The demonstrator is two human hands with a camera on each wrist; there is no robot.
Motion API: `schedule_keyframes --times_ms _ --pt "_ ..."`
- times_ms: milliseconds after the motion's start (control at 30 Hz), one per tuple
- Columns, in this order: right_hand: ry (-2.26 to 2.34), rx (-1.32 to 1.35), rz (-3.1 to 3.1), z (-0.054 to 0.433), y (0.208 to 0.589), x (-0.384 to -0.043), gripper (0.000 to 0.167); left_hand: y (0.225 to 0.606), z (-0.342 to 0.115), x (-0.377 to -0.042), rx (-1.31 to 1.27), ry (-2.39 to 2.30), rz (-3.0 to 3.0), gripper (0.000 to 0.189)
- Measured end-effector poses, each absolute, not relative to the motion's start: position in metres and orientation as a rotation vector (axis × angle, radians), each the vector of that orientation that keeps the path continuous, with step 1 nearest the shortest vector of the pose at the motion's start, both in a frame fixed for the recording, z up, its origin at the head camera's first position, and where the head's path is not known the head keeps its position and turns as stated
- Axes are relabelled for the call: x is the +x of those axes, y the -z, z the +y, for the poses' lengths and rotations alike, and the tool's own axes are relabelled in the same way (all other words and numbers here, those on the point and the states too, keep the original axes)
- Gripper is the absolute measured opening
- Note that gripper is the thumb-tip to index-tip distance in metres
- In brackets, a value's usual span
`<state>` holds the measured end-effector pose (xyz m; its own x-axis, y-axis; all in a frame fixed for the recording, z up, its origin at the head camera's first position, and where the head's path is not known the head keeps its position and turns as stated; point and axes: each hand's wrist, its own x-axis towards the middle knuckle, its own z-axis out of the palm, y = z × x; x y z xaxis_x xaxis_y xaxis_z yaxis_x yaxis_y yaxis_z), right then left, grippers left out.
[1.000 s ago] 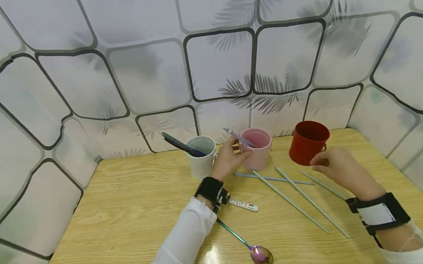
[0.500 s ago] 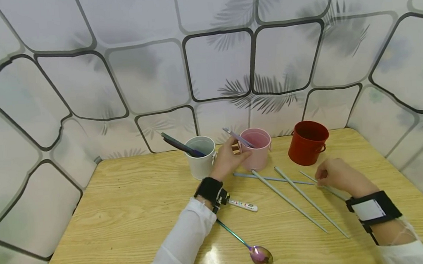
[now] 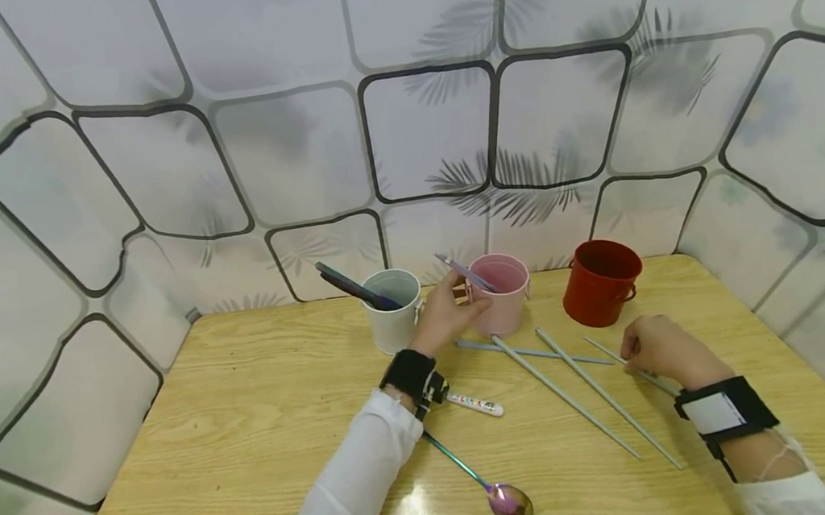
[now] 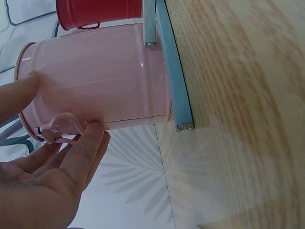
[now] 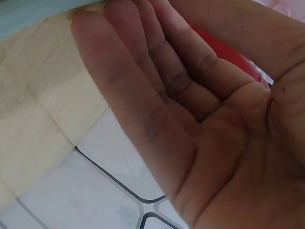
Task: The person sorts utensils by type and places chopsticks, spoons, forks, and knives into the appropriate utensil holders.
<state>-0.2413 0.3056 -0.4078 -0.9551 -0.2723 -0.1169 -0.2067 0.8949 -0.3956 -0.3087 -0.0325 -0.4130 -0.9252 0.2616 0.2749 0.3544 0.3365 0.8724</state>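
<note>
My left hand (image 3: 449, 315) holds the pink cup (image 3: 506, 298) near the table's far edge. In the left wrist view the thumb and fingers of that hand (image 4: 52, 181) lie on either side of the cup (image 4: 95, 76), near its small handle. A grey-blue chopstick (image 3: 466, 269) leans in this cup. My right hand (image 3: 655, 347) is low over the table, its fingertips on the rightmost grey-blue chopstick (image 3: 639, 369). In the right wrist view the palm (image 5: 190, 95) is spread, and the chopstick (image 5: 38, 12) lies at the fingertips.
A red cup (image 3: 600, 283) stands to the right of the pink one. A white cup (image 3: 393, 311) with dark utensils is on its left. Three more chopsticks (image 3: 561, 395) lie loose on the wooden table (image 3: 249, 400), with a white pen (image 3: 475, 404) and an iridescent spoon (image 3: 508, 500) nearer me.
My right hand has come away from beside the red cup and dropped toward me onto the rightmost chopstick. The left hand has stayed on the pink cup.
</note>
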Motion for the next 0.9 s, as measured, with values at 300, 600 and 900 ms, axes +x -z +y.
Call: schedule_keyframes --times_ms 300,600,900 --pt "0.554 -0.368 2.929 0.3050 0.4151 -0.2390 0.023 0.4157 -0.0325 -0.3067 -0.562 1.649 -2.528 0.057" --pt "0.519 -0.384 2.958 0.3042 0.4151 -0.2396 0.023 0.4138 -0.0330 -0.3063 -0.556 1.630 -2.531 0.058" --pt "0.467 -0.439 2.989 0.3042 0.4132 -0.2393 0.021 0.4129 -0.0330 -0.3066 -0.566 1.631 -2.519 0.058"
